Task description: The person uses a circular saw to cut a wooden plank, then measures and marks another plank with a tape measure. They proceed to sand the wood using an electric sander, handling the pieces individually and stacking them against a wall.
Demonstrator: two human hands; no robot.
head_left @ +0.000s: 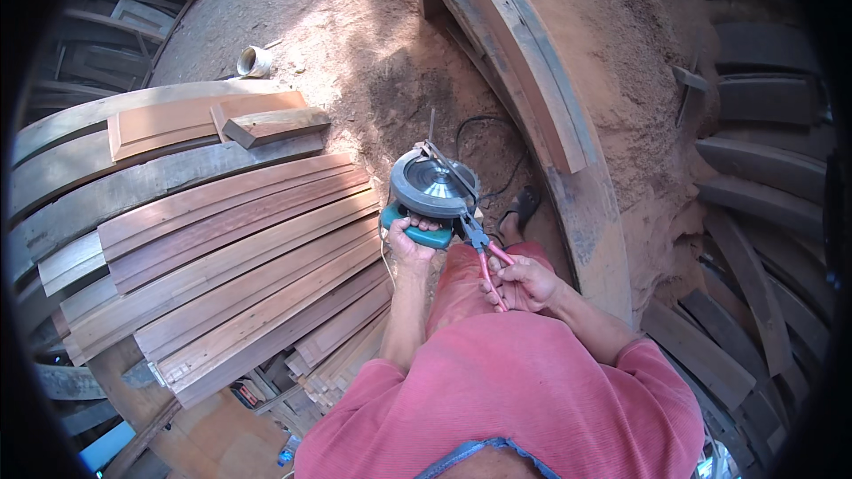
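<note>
In front of my body, my left hand (411, 242) is wrapped round the green handle of a circular saw (413, 193). The saw's round grey guard and shiny metal disc face up toward me. My right hand (527, 284) grips pliers (478, 236) by their red handles. The handles are spread a little, and the plier jaws lie against the near right edge of the saw. What the jaws touch there is too small to make out. A thin rod sticks up past the saw's far side.
Long reddish planks (240, 253) lie stacked at my left, with a short wood block (275, 126) on top. To my right a long beam (532, 71) runs away from me. A dark cord (486, 118) lies on the dirt beyond the saw. A small pail (254, 62) rests farther off.
</note>
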